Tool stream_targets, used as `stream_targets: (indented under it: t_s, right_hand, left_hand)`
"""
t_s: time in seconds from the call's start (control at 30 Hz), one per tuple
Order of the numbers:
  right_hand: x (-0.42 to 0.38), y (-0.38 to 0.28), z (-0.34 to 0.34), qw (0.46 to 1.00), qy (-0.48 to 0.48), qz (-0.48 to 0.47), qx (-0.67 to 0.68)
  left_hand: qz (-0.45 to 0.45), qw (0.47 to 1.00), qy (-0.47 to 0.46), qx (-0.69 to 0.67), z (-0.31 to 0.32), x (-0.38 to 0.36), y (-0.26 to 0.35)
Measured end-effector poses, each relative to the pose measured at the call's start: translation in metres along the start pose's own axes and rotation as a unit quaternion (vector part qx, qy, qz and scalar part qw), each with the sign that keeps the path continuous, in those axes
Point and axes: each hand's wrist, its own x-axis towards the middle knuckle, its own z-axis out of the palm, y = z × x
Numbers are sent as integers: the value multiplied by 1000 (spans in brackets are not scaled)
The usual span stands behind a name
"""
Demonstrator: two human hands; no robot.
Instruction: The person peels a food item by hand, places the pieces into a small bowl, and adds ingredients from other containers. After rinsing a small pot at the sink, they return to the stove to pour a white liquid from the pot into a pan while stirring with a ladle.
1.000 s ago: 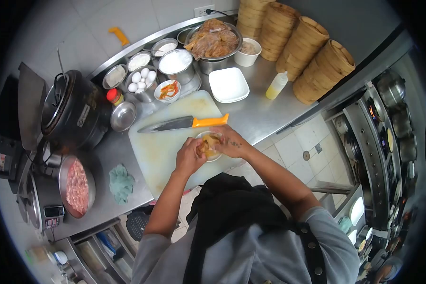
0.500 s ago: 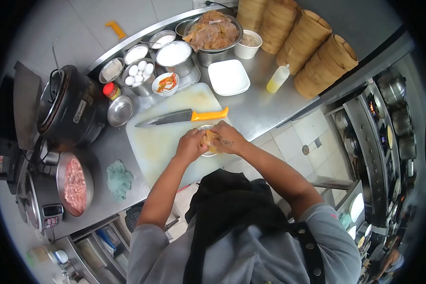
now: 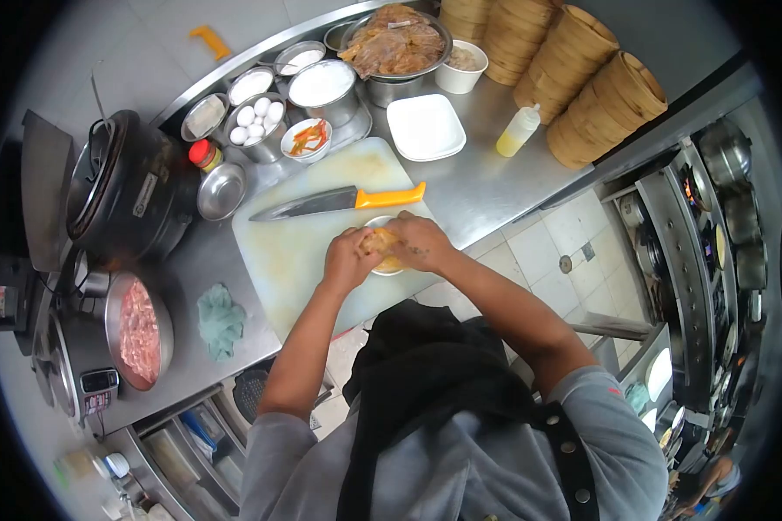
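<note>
Both hands meet over a small round bowl (image 3: 386,270) at the near edge of the white cutting board (image 3: 291,269). My left hand (image 3: 348,260) has its fingers closed on a yellowish, wet-looking food (image 3: 382,243) above the bowl. From the other side, my right hand (image 3: 419,244) grips the same food, fingers bent round it. Just beyond them a large knife (image 3: 339,201) with an orange handle lies flat on the board, its blade pointing left. The hands hide most of the bowl and its contents.
Behind the board stand a bowl of eggs (image 3: 256,120), pepper strips (image 3: 308,137), stacked white dishes (image 3: 425,128), a squeeze bottle (image 3: 518,131) and bamboo steamers (image 3: 606,111). At left are a cooker (image 3: 135,195), a green cloth (image 3: 221,319) and a bowl of raw meat (image 3: 139,332).
The view has shifted slightly. Both hands remain together over the bowl, with the fingers in slightly different positions on the yellowish food.
</note>
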Motion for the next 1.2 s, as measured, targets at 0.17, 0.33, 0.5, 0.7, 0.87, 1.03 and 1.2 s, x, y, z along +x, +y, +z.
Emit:
stream_targets:
  t_s: [0.17,0.33,0.5,0.7,0.87,1.03,1.2]
  right_hand:
    - [-8,-5,-12,999,13,-33,41]
    - [-5,-10,-35,997,-34,-66,20]
    - [1,-8,-24,995,-60,-83,-12]
    - [4,-7,-16,993,-27,-108,-31]
    - [12,-5,-12,993,-27,-114,-28]
    - [1,14,-20,993,11,-89,71]
    - [-4,22,-10,983,44,-104,147]
  left_hand:
    - [-2,999,25,-47,7,-4,2]
    - [-65,970,2,-236,11,-6,-9]
    - [-36,968,-13,-248,10,-4,-9]
    - [-23,976,1,-214,18,-1,-22]
    - [-43,985,36,-163,12,1,-10]
    - [-55,984,53,-160,9,-2,-6]
    - [-23,996,88,-7,-5,-9,12]
